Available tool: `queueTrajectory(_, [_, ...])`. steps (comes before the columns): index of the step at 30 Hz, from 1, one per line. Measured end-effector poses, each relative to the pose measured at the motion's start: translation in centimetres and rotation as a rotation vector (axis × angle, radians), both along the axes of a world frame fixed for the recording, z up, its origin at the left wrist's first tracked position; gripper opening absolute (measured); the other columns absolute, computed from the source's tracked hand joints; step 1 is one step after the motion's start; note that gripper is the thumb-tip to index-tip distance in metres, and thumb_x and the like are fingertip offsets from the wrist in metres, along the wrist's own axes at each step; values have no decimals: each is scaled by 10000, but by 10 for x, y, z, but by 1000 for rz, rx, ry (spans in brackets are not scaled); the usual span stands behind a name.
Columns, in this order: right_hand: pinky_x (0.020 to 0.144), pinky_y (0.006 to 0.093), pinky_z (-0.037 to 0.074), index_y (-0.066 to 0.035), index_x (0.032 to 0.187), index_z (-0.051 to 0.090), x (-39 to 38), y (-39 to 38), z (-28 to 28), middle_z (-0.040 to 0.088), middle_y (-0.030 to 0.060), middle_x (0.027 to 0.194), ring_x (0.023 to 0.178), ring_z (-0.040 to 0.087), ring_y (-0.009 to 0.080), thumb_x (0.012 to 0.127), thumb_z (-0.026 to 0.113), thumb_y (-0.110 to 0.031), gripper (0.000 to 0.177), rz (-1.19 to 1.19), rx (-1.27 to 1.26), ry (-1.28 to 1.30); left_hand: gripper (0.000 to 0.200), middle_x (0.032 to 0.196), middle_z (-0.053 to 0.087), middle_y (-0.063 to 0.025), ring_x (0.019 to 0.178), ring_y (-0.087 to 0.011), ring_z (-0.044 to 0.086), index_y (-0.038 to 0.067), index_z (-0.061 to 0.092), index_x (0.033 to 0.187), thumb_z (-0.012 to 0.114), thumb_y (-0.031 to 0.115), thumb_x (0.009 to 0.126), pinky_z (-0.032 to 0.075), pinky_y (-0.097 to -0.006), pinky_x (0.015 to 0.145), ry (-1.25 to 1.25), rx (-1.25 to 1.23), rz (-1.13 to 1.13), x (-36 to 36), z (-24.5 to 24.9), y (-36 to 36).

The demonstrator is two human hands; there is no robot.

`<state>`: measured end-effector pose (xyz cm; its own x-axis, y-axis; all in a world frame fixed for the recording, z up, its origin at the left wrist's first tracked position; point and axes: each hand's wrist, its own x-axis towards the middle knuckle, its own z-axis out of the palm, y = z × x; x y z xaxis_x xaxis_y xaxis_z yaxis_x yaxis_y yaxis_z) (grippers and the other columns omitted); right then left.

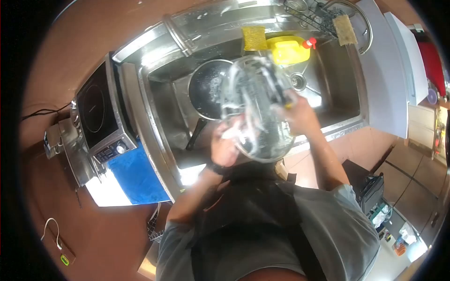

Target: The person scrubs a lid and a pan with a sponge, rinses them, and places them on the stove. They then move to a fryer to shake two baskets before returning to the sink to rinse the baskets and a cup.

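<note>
A soapy glass lid (262, 136) is tilted over the sink, blurred by motion and streaked with white foam. My left hand (226, 146) grips its lower left rim, with foam on the fingers. At the right side, my right hand (302, 114) is closed against the lid around something dark with a bit of yellow, too smeared to name. Behind the lid, a black frying pan (201, 89) lies in the sink, wet and foamy, its handle towards me. The lid covers part of the pan.
Along the far side of the steel sink (340, 100) are a yellow scrub sponge (254, 38) and a yellow detergent bottle (288, 50) with a red cap. A faucet (177, 36) stands at the back left. On the left is an induction cooktop (97, 110); a tan sponge (344, 30) hangs from the back-right rack.
</note>
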<state>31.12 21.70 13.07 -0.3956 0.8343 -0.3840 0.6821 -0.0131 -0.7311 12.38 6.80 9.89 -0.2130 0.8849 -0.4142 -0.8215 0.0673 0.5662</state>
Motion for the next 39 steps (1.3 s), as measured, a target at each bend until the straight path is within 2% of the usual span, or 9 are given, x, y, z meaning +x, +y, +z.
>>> queueTrajectory(5, [677,358,524,56,910,652,101,41,-21,665,151,741,705,657,181,862,658,-283,343,-292,117,25,223,1223,635,-105,1078,-187,645,40,535,1172,616,122,981,553,-338,925,121,87,-676,31,-52,66])
queueTrajectory(12, [576,362,462,97,873,626,202,112,-155,594,112,668,633,586,161,952,615,-356,461,-515,121,-148,193,963,649,-92,854,-171,653,-24,661,921,743,145,878,512,-273,785,1125,-362,-160,-68,-176,5])
queueTrajectory(16, [661,419,508,98,870,667,233,140,-280,658,211,729,697,663,275,975,562,-394,514,-505,7,-438,572,1154,639,-215,1113,-382,612,-4,551,1210,821,278,793,471,-461,991,1752,-703,-392,-121,-241,-50])
queueTrajectory(21, [718,451,511,93,810,682,283,150,-444,680,233,765,770,692,350,930,519,-412,544,-288,-8,-637,760,1256,620,-265,1167,-408,599,-29,465,1374,792,350,802,466,-460,994,1334,-1051,-889,-160,-302,-81])
queueTrajectory(25, [912,493,482,96,855,704,283,151,-473,677,329,945,1004,647,461,985,406,-478,660,-307,67,-637,482,811,605,-102,697,-222,585,11,553,1184,751,319,871,474,-338,620,729,-947,-866,-152,-250,-56])
queueTrajectory(29, [922,487,468,106,1043,650,253,143,-400,685,305,995,965,658,430,959,495,-505,637,207,73,-876,267,594,421,20,457,-85,418,75,501,898,702,247,938,355,-271,418,-5,-718,-741,-145,-215,-54])
queueTrajectory(31, [918,470,465,54,1153,570,152,125,-268,656,239,1035,947,641,360,945,574,-352,456,-529,322,-224,338,599,408,27,444,-64,390,110,410,843,684,275,948,307,-264,383,71,-751,-705,-128,-193,-42])
queueTrajectory(35, [894,402,479,0,1236,466,17,68,-140,524,155,1093,958,567,283,830,549,-85,423,-9,440,116,302,610,410,19,438,-80,388,115,425,920,659,301,962,287,-265,363,138,-692,-672,-111,-164,-63])
queueTrajectory(39, [885,469,486,1,1176,492,-114,21,-180,551,239,1100,1001,580,418,738,668,-37,473,370,406,178,296,623,423,8,438,-101,389,47,470,1049,620,293,982,307,-276,372,93,-610,-606,-108,-142,-72])
